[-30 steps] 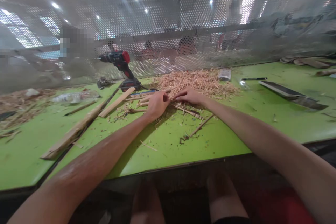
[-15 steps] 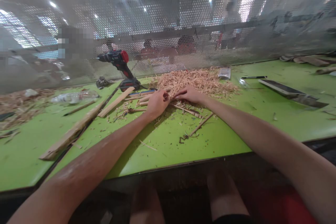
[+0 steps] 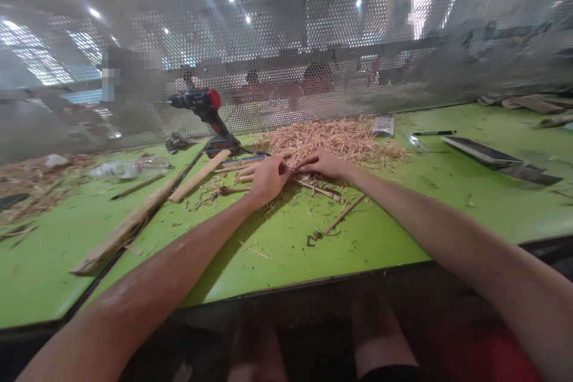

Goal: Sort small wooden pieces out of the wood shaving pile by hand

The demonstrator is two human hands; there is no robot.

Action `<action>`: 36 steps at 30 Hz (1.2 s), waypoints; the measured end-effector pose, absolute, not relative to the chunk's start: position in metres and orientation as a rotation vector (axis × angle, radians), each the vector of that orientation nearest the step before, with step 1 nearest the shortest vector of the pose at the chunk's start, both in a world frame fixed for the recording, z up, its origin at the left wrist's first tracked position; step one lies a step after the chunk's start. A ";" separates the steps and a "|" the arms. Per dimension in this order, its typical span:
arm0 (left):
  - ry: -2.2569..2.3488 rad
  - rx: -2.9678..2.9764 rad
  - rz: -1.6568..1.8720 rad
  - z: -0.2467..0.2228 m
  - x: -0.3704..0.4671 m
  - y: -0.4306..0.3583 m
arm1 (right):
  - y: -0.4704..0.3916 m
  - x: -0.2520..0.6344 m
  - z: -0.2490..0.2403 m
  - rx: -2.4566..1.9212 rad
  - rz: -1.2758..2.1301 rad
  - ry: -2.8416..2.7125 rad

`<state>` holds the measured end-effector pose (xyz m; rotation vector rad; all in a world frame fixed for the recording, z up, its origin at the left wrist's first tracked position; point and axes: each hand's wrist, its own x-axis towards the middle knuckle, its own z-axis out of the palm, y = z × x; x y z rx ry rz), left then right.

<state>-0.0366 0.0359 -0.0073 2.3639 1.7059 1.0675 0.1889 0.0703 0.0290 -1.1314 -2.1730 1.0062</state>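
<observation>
My left hand [image 3: 270,179] is closed in a pinch above the green tabletop, in front of a heap of wood shavings [image 3: 331,140]. Close by on its right, my right hand [image 3: 326,165] pinches too, its fingertips almost meeting those of the left. Whatever small piece lies between the fingertips is too small to make out. Beneath and beside the hands are thin wooden sticks [image 3: 324,191]. Another stick [image 3: 344,215] lies nearer the front edge, with a small dark twisted bit at its end.
A cordless drill [image 3: 208,119] stands upright at back left. Long wooden strips [image 3: 125,230] and a clear plastic bottle [image 3: 129,167] lie on the left. To the right are a black pen [image 3: 434,132] and a flat dark-faced device [image 3: 478,150]. A perforated screen [image 3: 277,30] rises behind the table [image 3: 250,268].
The fingers of my left hand have curled slightly closer together. Both hands stay at nearly the same place, and the view has shifted very slightly.
</observation>
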 end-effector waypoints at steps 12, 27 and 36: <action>1.718 2.410 1.068 -0.006 -0.034 0.034 | 0.071 0.190 0.027 -1.165 0.971 -2.161; 1.686 2.396 1.095 -0.009 -0.038 0.036 | 0.064 0.188 0.032 -1.154 0.983 -2.188; 1.748 2.366 1.051 -0.007 -0.036 0.037 | 0.070 0.190 0.028 -1.133 0.972 -2.198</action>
